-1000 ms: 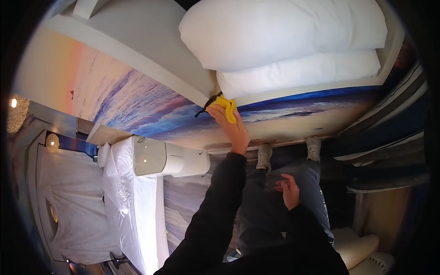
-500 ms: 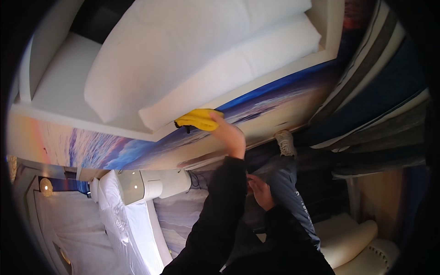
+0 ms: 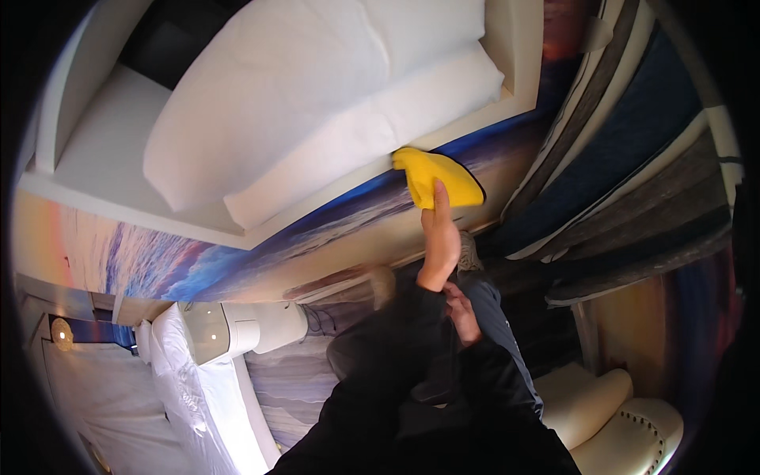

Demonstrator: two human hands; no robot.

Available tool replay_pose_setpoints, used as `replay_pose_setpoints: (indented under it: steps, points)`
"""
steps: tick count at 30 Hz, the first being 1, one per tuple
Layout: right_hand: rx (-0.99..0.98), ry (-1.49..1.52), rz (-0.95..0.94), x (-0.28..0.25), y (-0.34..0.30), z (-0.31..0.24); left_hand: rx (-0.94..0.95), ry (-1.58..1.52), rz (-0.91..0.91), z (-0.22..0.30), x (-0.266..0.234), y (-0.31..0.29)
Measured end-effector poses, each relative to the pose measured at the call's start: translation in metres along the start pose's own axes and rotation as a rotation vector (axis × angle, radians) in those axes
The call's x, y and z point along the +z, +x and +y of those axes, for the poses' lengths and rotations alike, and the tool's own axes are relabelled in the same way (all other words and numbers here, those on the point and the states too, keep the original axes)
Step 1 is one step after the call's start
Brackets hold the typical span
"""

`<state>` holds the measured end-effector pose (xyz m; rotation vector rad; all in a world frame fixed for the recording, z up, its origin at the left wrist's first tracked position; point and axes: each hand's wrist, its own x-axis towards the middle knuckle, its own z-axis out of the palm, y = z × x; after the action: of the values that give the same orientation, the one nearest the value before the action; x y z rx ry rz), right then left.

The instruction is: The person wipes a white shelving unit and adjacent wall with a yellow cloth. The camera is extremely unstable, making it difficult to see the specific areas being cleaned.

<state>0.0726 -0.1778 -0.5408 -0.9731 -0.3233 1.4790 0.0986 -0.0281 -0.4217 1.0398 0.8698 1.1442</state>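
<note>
A yellow cloth with a dark edge (image 3: 443, 178) is gripped in my left hand (image 3: 440, 241), the thumb lying over it. The cloth's upper left corner meets the rim of a pale, box-like ledge (image 3: 202, 226). White bedding (image 3: 317, 111), like stacked pillows or a folded quilt, lies on that ledge. My right hand (image 3: 462, 315) is just below my left wrist, close to the black cuff. Its fingers are loosely bent with no object visible in them; whether they touch the cuff is unclear.
Below the ledge runs a panel with a sea-and-sky picture (image 3: 158, 253). Striped curtains (image 3: 617, 150) hang at right. A cream studded seat (image 3: 633, 435) stands lower right. At lower left are a bed with white linen (image 3: 190, 380) and a pale rounded cabinet (image 3: 245, 332).
My left hand has moved right along the ledge rim with the yellow cloth, which now fans out to the right. My right hand has come up slightly, nearer the left cuff. The view has shifted.
</note>
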Motion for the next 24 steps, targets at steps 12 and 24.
replay_pose_setpoints:
  steps: [12,24]
  points:
    - [-0.165,0.366,-0.538,0.121,-0.030,-0.056,-0.109,-0.356,-0.309,0.104,-0.183,-0.096]
    - [0.255,0.446,-0.655,0.309,0.027,0.027,0.195,0.271,0.163,0.154,-0.383,-0.134]
